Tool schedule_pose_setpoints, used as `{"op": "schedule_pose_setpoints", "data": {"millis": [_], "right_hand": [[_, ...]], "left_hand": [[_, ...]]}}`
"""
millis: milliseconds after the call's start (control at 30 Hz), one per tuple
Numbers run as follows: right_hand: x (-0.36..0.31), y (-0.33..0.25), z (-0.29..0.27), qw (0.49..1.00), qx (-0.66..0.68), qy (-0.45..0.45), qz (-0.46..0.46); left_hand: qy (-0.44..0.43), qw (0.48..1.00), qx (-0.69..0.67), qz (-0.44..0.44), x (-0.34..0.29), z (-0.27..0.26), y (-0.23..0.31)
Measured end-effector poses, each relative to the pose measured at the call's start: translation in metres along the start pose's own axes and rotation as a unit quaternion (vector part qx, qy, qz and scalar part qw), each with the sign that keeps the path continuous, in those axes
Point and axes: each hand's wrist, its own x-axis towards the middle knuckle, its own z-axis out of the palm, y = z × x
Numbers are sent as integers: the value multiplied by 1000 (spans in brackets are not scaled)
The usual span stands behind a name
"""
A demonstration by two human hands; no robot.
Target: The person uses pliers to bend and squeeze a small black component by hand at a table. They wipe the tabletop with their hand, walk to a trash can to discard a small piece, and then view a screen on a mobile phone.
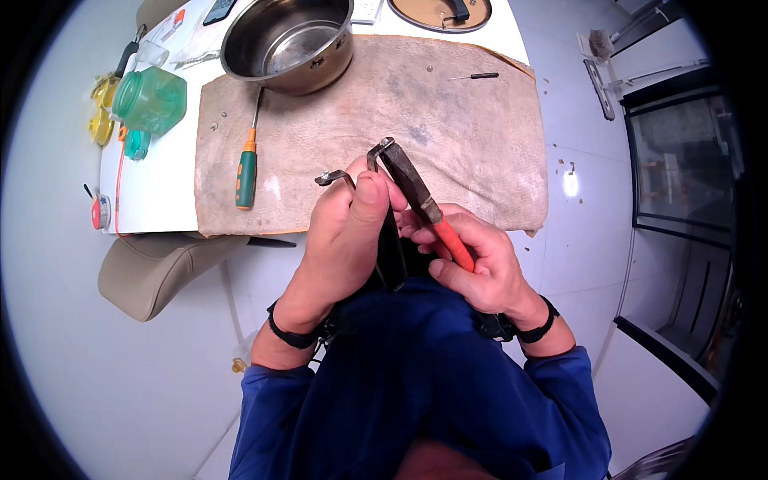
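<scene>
My left grip (pixel 344 224) pinches a bent dark strip (pixel 372 160); my right grip (pixel 484 256) encircles red-handled pliers (pixel 421 194), head at its tip. Past its near edge, the mat (pixel 336 120) leaves room toward the pot (pixel 316 72).

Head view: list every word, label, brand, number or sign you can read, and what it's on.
None can be read.
Steel pot: dark marks on its side, too small.
White paper: faint print, too small.
Round red-and-white object: too small to make out any marks.
Red-handled pliers: no text visible.
</scene>
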Motion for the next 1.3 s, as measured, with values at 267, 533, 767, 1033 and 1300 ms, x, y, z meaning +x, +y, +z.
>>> {"op": "schedule_pose_setpoints", "data": {"millis": [267,533,767,1033,1300], "right_hand": [[-3,-3,0,1000,-5,9,12],[-3,-9,-3,997,-77,-6,25],[-4,-18,-11,990,-137,-24,19],[-4,-3,-23,988,-47,94,109],[-4,-16,-27,968,-244,42,-31]], "left_hand": [[5,1000,13,-16,-2,0,-4],[-18,1000,-9,13,-4,4,-14],[-61,997,4,-39,-4,-7,-12],[-27,999,20,38,0,-9,-18],[-23,965,-262,-24,6,-10,0]]}}
